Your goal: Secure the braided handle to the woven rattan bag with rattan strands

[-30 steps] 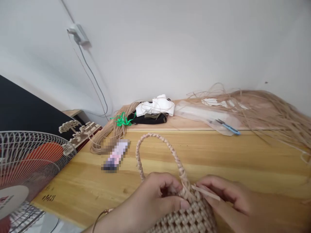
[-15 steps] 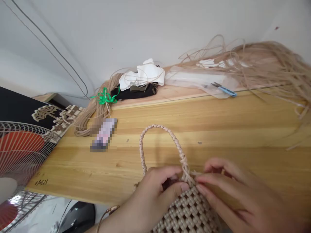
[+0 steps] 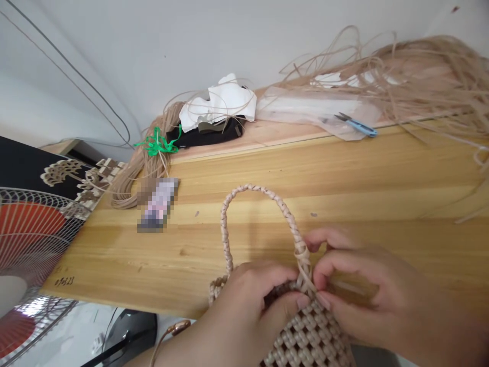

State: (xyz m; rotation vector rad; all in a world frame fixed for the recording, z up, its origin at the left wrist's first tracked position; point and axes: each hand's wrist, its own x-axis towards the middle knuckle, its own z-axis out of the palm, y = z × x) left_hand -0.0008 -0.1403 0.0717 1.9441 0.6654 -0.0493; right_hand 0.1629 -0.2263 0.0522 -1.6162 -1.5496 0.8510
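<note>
A small woven basket (image 3: 311, 339) in beige and brown checks sits at the near table edge, its braided handle (image 3: 255, 192) arching up over the wood. My left hand (image 3: 250, 306) grips the basket's rim beside the handle's right base, thumb pressed on the weave. My right hand (image 3: 361, 288) has its fingers curled and pinching the strip wrapped round that handle base (image 3: 302, 260). Both hands touch the basket and nearly meet at the handle.
On the wooden table (image 3: 344, 183) lie a blurred small packet (image 3: 157, 204), a coil of rattan tied with green ribbon (image 3: 155, 145), white and black cloth (image 3: 216, 114), blue snips (image 3: 357, 124) on clear plastic, and loose rattan strands (image 3: 428, 71). A fan (image 3: 26, 255) stands left.
The view has tilted down and nearer to the table. My right hand moved from a loose strip end to pinching the wrap at the handle base; my left hand stays on the rim.
</note>
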